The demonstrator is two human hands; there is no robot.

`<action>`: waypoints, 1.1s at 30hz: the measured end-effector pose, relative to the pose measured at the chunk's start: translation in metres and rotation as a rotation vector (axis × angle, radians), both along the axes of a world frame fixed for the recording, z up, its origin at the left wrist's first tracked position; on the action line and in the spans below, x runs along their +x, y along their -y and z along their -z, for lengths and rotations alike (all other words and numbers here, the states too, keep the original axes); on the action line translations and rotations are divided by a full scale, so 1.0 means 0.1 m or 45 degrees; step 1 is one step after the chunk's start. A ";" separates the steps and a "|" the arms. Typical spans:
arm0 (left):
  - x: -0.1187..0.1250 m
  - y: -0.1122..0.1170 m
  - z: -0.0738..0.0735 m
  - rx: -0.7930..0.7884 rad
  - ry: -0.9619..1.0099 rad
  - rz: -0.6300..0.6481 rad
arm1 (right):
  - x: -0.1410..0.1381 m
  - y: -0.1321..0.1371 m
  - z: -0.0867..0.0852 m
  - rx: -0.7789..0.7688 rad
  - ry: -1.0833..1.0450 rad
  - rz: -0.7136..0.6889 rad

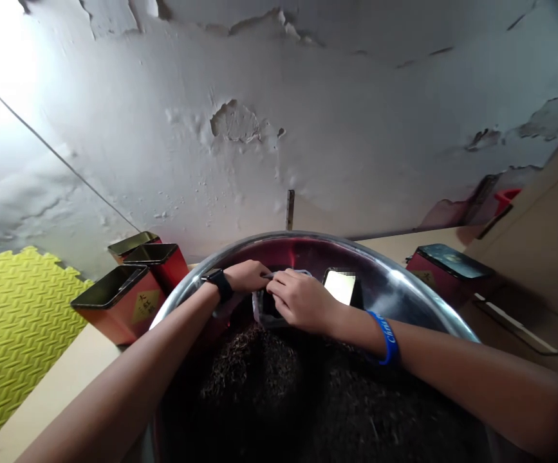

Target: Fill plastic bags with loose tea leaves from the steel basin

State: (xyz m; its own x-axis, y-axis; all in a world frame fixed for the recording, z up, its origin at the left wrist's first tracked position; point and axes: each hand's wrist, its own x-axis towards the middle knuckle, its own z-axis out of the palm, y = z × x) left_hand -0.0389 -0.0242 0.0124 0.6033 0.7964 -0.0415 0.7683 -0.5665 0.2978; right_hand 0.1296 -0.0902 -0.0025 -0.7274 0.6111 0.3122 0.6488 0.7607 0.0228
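Both hands meet over a large shiny metal basin (380,257) with dark, dry, tea-like leaves (240,360) in its lower part. My left hand (247,276), a dark watch on its wrist, has its fingers closed on the edge of a pale translucent plastic bag (258,307). From the right, my right hand (302,302), with a blue wristband, curls its fingers over the same bag's rim. The fingers partly hide the bag, and its inside is dark. A bright-screened device, apparently a phone (340,286), leans just behind my right hand in the basin.
Several open red tins (119,299) stand left of the basin on a pale tabletop (61,386). Another red tin (452,260) with a dark top is at the right, near a cardboard box (549,231). Yellow foam matting (18,334) lies at the left; a peeling wall (307,128) rises behind.
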 end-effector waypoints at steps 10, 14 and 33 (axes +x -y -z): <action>-0.03 -0.07 0.09 -0.097 0.033 -0.055 | 0.12 -0.17 0.07 -0.162 0.038 0.016; -0.03 -0.09 0.09 -0.034 -0.007 -0.046 | 0.08 -0.04 0.04 -0.116 -0.035 -0.066; -0.06 -0.13 0.13 -0.034 0.020 -0.056 | -0.36 0.51 0.94 -1.122 0.409 -0.538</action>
State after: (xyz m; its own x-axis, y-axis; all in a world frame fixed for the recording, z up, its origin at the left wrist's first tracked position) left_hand -0.0450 -0.0116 -0.0005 0.5684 0.8210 -0.0535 0.7874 -0.5240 0.3246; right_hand 0.0933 -0.1416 -0.0963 -0.9063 0.2034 -0.3705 0.3859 0.7557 -0.5291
